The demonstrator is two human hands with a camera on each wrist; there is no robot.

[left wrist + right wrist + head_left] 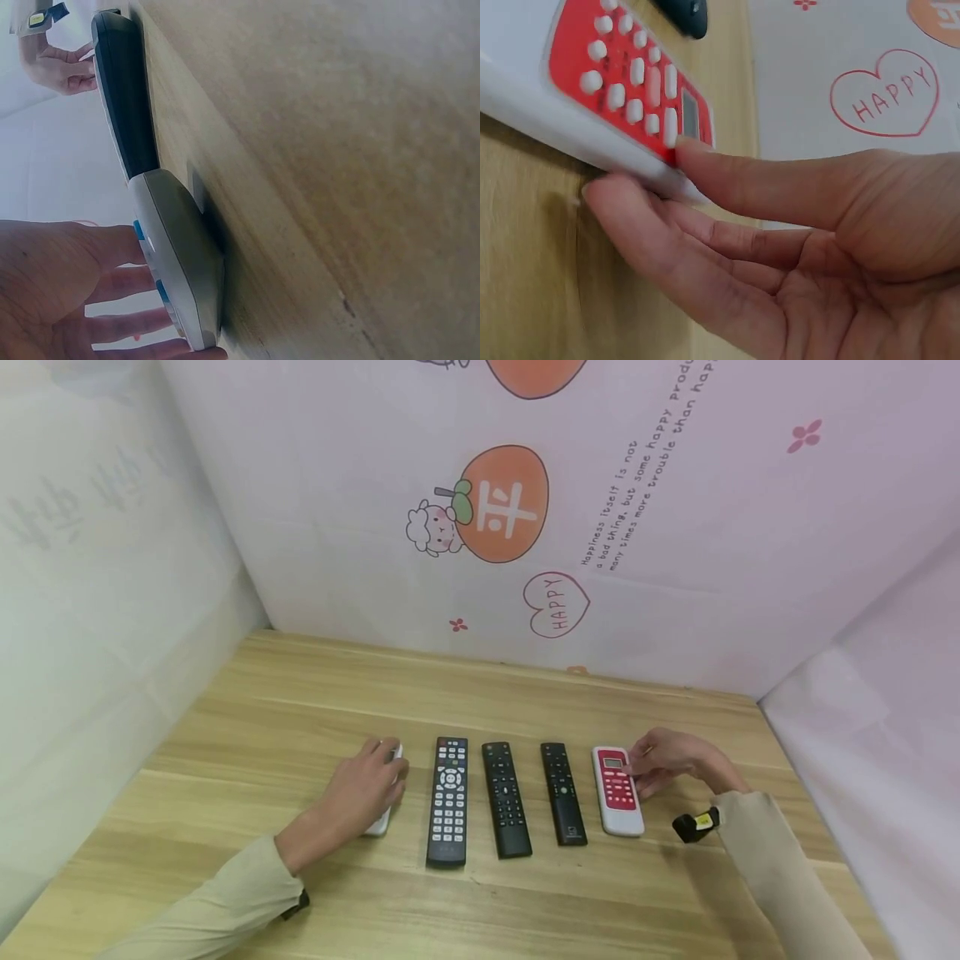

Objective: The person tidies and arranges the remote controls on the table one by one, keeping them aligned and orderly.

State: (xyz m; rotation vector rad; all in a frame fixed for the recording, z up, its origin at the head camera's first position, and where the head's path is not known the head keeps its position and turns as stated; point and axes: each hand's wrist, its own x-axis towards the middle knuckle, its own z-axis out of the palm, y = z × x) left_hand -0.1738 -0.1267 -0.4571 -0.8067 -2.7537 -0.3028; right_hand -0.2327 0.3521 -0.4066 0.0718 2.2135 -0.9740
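My left hand lies over a white remote control with blue buttons, covering most of it in the head view. In the left wrist view its fingers reach across the button face, one fingertip curling past the edge. At the right end of the row, my right hand pinches a white remote with a red face at its upper right edge. The thumb presses on the face beside the small screen, and the fingers sit at the side and underneath, as the right wrist view shows.
Between the hands lie three dark remotes on the wooden table: a long one with white buttons, a black one and a slimmer black one. Printed cloth walls stand behind and at both sides.
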